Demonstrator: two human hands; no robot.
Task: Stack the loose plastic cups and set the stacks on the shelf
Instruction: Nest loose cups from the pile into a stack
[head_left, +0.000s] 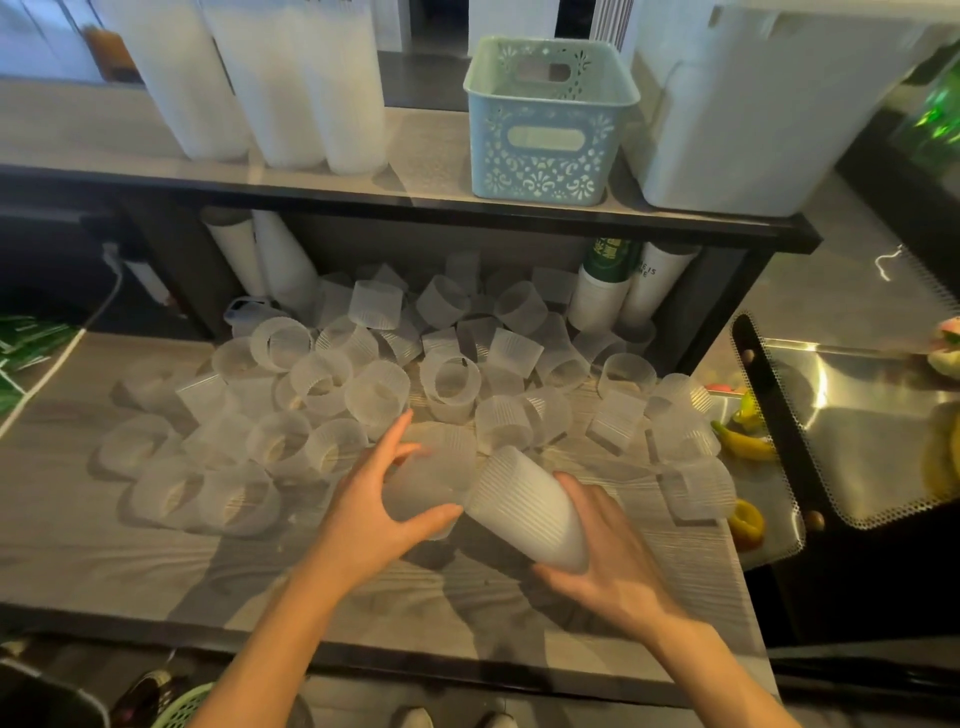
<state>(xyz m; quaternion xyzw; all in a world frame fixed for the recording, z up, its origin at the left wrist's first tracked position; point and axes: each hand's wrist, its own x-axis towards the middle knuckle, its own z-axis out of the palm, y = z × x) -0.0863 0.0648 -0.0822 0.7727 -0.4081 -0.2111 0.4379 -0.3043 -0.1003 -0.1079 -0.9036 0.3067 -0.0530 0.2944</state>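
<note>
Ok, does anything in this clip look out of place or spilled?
Yes: dozens of loose plastic cups lie tipped every way across the counter and under the shelf, not nested. The left hand holds one cup; the right hand holds a short stack.

Loose plastic cups (441, 332) lie scattered across the counter (130, 561), the heap reaching back under the shelf (415, 202); on the shelf, tall cup stacks (291, 88) stand at the left, a perforated basket (545, 124) in the middle, a large bin (753, 104) at the right; beneath it, paper cup stacks (623, 291) stand at the back right, more (260, 260) at the back left; at the front, the left hand (374, 514) holds a single cup (426, 478), just left of the short stack (530, 509) in the right hand (613, 561); a metal tray (857, 415) lies right of the counter.
</note>
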